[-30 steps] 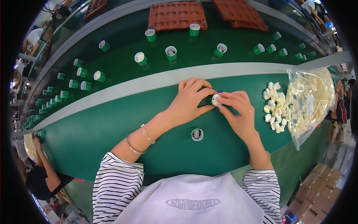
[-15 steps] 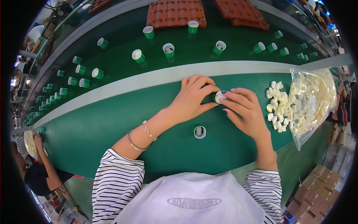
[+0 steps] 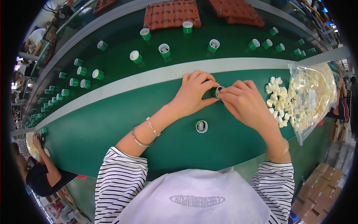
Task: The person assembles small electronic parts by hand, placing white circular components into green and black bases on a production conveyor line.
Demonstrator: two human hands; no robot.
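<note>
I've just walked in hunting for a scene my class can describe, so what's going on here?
A person is working at a green table. The left hand holds a small green cup, and the right hand's fingertips are at its open end; anything between them is hidden. A second cup stands nearer the person. Off-white pieces lie loose beside a clear bag on the right. Other green cups stand beyond the pale rail.

The held cup [image 3: 216,93] is green and white, the tabletop [image 3: 97,123] deep green, the moulded tray [image 3: 172,15] brick red, the loose plastic pieces [image 3: 280,92] cream, the left sleeve [image 3: 121,179] white with thin black stripes, the cardboard boxes [image 3: 317,190] brown.
</note>
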